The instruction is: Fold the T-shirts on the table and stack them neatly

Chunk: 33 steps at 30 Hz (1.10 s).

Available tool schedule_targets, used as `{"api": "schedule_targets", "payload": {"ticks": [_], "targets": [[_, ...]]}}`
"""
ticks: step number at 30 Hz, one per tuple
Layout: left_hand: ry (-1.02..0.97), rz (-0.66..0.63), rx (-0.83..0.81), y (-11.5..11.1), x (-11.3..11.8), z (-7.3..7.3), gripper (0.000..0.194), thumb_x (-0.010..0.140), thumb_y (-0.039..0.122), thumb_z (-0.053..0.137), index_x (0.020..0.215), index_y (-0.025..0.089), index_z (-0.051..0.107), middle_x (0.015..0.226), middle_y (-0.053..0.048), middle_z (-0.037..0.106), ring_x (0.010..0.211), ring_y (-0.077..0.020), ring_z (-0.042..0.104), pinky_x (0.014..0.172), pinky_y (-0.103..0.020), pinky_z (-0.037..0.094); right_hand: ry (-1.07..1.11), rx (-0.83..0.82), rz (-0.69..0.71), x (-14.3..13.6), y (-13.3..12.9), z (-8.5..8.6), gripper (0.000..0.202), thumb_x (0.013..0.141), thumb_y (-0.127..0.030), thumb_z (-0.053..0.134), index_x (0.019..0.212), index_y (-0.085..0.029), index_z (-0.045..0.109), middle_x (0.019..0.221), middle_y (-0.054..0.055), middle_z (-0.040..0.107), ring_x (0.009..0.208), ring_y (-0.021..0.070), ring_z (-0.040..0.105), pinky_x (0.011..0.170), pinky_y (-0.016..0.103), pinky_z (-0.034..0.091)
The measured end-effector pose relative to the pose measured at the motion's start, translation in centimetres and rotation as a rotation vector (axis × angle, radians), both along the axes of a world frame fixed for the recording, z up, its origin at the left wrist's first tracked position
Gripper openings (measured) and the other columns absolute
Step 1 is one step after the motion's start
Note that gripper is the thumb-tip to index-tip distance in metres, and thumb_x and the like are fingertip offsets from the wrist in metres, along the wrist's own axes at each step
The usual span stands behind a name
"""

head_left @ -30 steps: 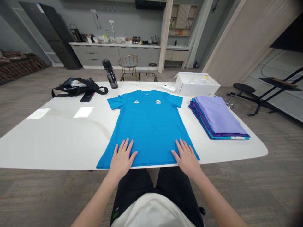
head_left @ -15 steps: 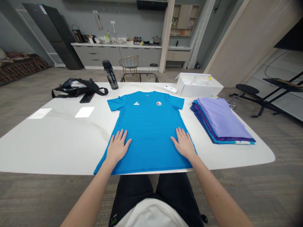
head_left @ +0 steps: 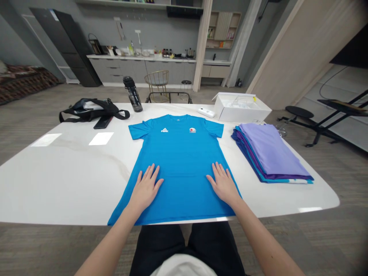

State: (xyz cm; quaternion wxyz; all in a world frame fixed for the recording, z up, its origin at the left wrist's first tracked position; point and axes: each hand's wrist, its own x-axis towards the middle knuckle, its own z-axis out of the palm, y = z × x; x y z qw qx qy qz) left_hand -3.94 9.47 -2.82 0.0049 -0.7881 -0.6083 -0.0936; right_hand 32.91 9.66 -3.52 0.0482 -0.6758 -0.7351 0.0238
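A bright blue T-shirt point(head_left: 181, 153) lies spread face up on the white table, collar away from me and hem along the near edge. Two small emblems mark its chest, and both short sleeves point outward. My left hand point(head_left: 146, 188) rests flat on the lower left part of the shirt, fingers spread. On the lower right part lies my right hand point(head_left: 223, 184), also flat with its fingers apart. Neither hand grips the cloth. A faint crease runs across the fabric between them.
Right of the shirt is a stack of folded clothes point(head_left: 267, 151), lavender on top. Behind it stand a white box point(head_left: 244, 111) and a small white device point(head_left: 206, 112). A black bottle point(head_left: 132, 94), black bag point(head_left: 93, 109) and phone point(head_left: 102, 122) sit at the far left of the table point(head_left: 66, 180).
The view has tilted up slightly, so the table sits lower in the picture. My left hand has shifted slightly right on the shirt; both hands stay flat.
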Motion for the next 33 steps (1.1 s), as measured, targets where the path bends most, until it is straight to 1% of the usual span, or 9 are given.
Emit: {"api": "schedule_targets", "payload": {"ticks": [5, 8, 13, 17, 19, 22, 27, 30, 33], "targets": [[0.008, -0.012, 0.037, 0.8, 0.2, 0.7, 0.065, 0.106, 0.054, 0.029, 0.163, 0.024, 0.027, 0.169, -0.009, 0.023, 0.157, -0.0295, 0.021, 0.126, -0.057, 0.022, -0.004, 0.025, -0.088, 2.5, -0.9, -0.4, 0.088, 0.102, -0.067, 0.02, 0.159, -0.001, 0.032, 0.164, 0.024, 0.03, 0.153, 0.0358, 0.027, 0.124, 0.054, 0.024], [0.005, -0.046, 0.002, 1.1, 1.5, 0.7, 0.064, 0.105, 0.055, 0.031, 0.162, 0.026, 0.028, 0.168, -0.009, 0.025, 0.156, -0.0305, 0.023, 0.125, -0.059, 0.023, 0.012, 0.047, -0.079, 2.8, -0.6, 0.1, 0.085, 0.103, -0.065, 0.023, 0.158, -0.002, 0.034, 0.164, 0.023, 0.029, 0.153, 0.037, 0.025, 0.124, 0.056, 0.023], [-0.03, -0.148, -0.01, 1.3, 5.9, 1.1, 0.063, 0.105, 0.055, 0.031, 0.163, 0.029, 0.026, 0.169, -0.006, 0.023, 0.157, -0.0282, 0.021, 0.127, -0.056, 0.02, 0.13, -0.002, 0.124, -0.3, 0.9, 1.9, 0.077, 0.104, -0.063, 0.021, 0.162, -0.013, 0.03, 0.168, 0.012, 0.022, 0.157, 0.0282, 0.017, 0.126, 0.052, 0.021], [-0.046, -0.214, -0.041, 1.1, 7.8, 1.1, 0.063, 0.105, 0.056, 0.031, 0.162, 0.029, 0.029, 0.169, -0.006, 0.025, 0.156, -0.0284, 0.024, 0.126, -0.057, 0.022, 0.116, -0.032, 0.132, -2.0, 0.8, 1.8, 0.074, 0.104, -0.063, 0.02, 0.163, -0.018, 0.028, 0.168, 0.009, 0.022, 0.157, 0.0292, 0.017, 0.126, 0.057, 0.019], [-0.042, -0.255, -0.068, 0.9, 7.5, 0.9, 0.062, 0.105, 0.056, 0.03, 0.162, 0.029, 0.03, 0.168, -0.005, 0.027, 0.156, -0.0276, 0.025, 0.126, -0.056, 0.024, 0.082, -0.03, 0.11, -1.6, 0.2, 1.2, 0.073, 0.104, -0.063, 0.02, 0.163, -0.019, 0.028, 0.167, 0.009, 0.025, 0.156, 0.0304, 0.02, 0.125, 0.059, 0.018], [-0.034, -0.305, -0.091, 0.1, 6.0, 0.7, 0.06, 0.106, 0.054, 0.029, 0.162, 0.03, 0.028, 0.169, -0.004, 0.026, 0.156, -0.0257, 0.025, 0.126, -0.054, 0.025, 0.049, 0.008, 0.093, 0.0, -1.2, 0.2, 0.074, 0.104, -0.062, 0.021, 0.163, -0.018, 0.027, 0.166, 0.01, 0.029, 0.155, 0.0297, 0.023, 0.125, 0.056, 0.02], [-0.033, -0.347, -0.073, -2.4, 4.1, 0.8, 0.06, 0.106, 0.05, 0.033, 0.162, 0.032, 0.026, 0.168, -0.004, 0.028, 0.155, -0.0267, 0.027, 0.126, -0.054, 0.025, 0.053, 0.063, 0.055, 2.4, -3.9, -0.9, 0.078, 0.103, -0.063, 0.024, 0.163, -0.013, 0.026, 0.165, 0.014, 0.03, 0.154, 0.0302, 0.027, 0.124, 0.053, 0.027], [-0.039, -0.361, -0.068, -3.1, 3.9, 1.1, 0.057, 0.106, 0.05, 0.035, 0.159, 0.03, 0.034, 0.166, -0.004, 0.034, 0.153, -0.027, 0.032, 0.125, -0.054, 0.026, 0.076, 0.077, 0.066, 3.0, -4.3, -0.6, 0.076, 0.102, -0.063, 0.031, 0.157, -0.011, 0.041, 0.163, 0.016, 0.035, 0.152, 0.0325, 0.031, 0.123, 0.053, 0.031], [-0.059, -0.352, -0.053, -1.6, 4.4, 2.0, 0.047, 0.107, 0.044, 0.034, 0.146, 0.027, 0.054, 0.157, -0.005, 0.049, 0.144, -0.0247, 0.046, 0.124, -0.05, 0.029, 0.123, 0.124, 0.09, 3.1, -2.5, 1.1, 0.06, 0.103, -0.056, 0.037, 0.14, -0.016, 0.062, 0.156, 0.015, 0.047, 0.143, 0.0321, 0.045, 0.118, 0.049, 0.039]]}}
